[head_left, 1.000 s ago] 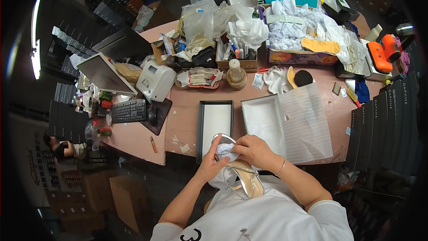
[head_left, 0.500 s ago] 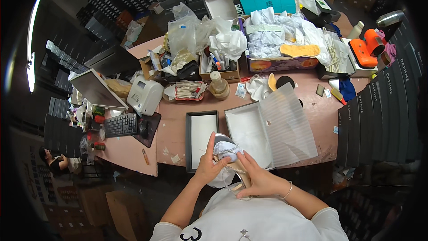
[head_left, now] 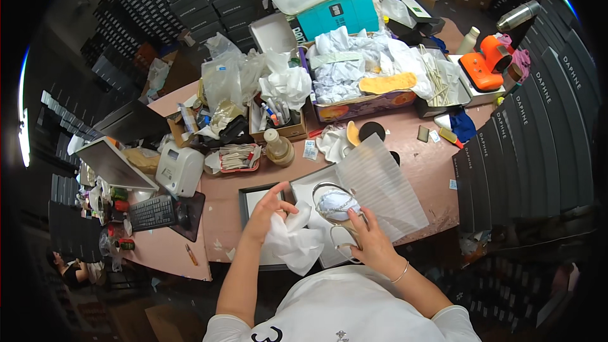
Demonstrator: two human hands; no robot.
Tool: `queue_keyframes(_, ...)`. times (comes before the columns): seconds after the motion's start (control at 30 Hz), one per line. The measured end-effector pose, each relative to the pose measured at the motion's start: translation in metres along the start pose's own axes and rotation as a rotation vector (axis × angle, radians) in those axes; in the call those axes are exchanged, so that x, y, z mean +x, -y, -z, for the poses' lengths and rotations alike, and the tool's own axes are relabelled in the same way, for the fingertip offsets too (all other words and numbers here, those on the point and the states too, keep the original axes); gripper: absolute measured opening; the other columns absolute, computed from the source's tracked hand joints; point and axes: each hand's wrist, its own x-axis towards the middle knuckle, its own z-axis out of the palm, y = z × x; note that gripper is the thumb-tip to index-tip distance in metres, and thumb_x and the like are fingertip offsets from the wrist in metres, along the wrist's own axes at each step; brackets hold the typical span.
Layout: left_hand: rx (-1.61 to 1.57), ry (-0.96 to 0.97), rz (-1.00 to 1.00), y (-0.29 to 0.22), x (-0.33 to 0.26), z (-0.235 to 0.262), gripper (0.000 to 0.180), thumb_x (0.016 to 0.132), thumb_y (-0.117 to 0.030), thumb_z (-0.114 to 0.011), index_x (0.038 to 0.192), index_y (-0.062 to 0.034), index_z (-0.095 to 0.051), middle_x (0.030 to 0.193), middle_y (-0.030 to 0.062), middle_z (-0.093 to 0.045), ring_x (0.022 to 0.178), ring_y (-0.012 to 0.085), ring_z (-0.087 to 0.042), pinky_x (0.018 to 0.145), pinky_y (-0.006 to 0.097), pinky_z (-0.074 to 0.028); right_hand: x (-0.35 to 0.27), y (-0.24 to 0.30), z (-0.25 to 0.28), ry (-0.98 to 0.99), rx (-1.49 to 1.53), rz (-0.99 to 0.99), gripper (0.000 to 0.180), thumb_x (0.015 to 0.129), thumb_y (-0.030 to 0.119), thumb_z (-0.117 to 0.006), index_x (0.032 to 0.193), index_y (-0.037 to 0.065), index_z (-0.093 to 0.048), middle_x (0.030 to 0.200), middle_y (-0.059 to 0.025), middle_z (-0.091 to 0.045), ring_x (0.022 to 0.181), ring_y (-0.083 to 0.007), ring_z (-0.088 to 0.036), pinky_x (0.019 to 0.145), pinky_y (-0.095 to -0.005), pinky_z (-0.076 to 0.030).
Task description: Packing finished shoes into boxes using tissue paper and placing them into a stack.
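Observation:
My right hand point(head_left: 377, 247) grips a strappy silver sandal point(head_left: 328, 185) by its side. A wad of pale crumpled paper point(head_left: 337, 205) fills its toe straps. My left hand point(head_left: 265, 216) has a thin white sheet of tissue paper point(head_left: 295, 244) caught in its lower fingers, with the index finger stretched out. Tissue and sandal hang side by side, over an open shoebox point(head_left: 329, 254) with a white inside. From the box a translucent ribbed sheet point(head_left: 387, 185) spreads to the right. A dark-rimmed box part point(head_left: 247, 197) lies under my left hand, mostly covered.
Behind stand a glass bottle point(head_left: 277, 149), a pink tray of packets point(head_left: 235, 159) and a carton of crumpled paper point(head_left: 345, 109). A label printer point(head_left: 180, 170) and keyboard point(head_left: 152, 213) are left. Dark shoeboxes point(head_left: 516, 152) stack up at right. A cutter point(head_left: 191, 254) lies near the front edge.
Both hands held the sandal close to my body before. Now my right hand alone holds it, forward over the box, and my left hand has moved away left with the tissue paper.

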Motion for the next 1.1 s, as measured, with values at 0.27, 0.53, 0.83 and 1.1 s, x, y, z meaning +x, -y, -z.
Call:
queue_keyframes(0.27,0.996,-0.662,-0.577,0.024,0.052,0.012,0.055,0.087,-0.017,-0.066,0.133,0.0010,-0.044,0.127,0.0200,-0.050,0.111,0.0253,-0.052,0.095,0.033,-0.041,-0.007,-0.020,0.008,-0.102,0.083,-0.162,0.100,0.065,0.006,-0.076,0.147,0.007,-0.020,0.137,-0.0268,-0.033,0.119,-0.0425,-0.046,0.096,-0.0422,-0.044)
queue_keyframes(0.53,1.527,-0.153,-0.472,0.134,-0.081,-0.021,0.067,0.071,-0.025,-0.078,0.130,-0.0084,-0.051,0.144,0.0210,-0.030,0.134,0.0397,-0.028,0.106,0.057,-0.026,-0.017,-0.051,0.004,-0.062,1.084,-0.393,0.104,0.072,0.002,-0.071,0.151,0.011,-0.004,0.133,-0.0224,-0.041,0.097,-0.0238,-0.059,0.079,-0.0330,-0.053)
queue_keyframes(0.83,1.687,-0.180,-0.444,0.116,-0.020,-0.012,0.022,0.073,-0.015,-0.068,0.092,-0.0060,-0.068,0.126,0.0126,-0.053,0.131,0.0324,-0.036,0.105,0.064,-0.022,-0.002,-0.042,-0.029,0.329,2.294,-0.329,0.087,0.079,0.037,-0.071,0.146,0.008,-0.023,0.137,-0.0222,-0.042,0.066,-0.0135,-0.048,0.059,-0.0268,-0.049)
queue_keyframes(1.1,0.980,-0.520,-0.482,0.047,-0.009,-0.020,0.022,0.085,-0.001,-0.056,0.105,-0.0014,-0.065,0.078,0.0117,-0.057,0.066,0.0238,-0.057,0.061,0.031,-0.047,-0.002,-0.036,-0.034,0.409,2.478,-0.291,0.094,0.080,0.045,-0.067,0.147,0.001,-0.019,0.149,-0.0247,-0.023,0.064,-0.0131,-0.048,0.051,-0.0225,-0.048)
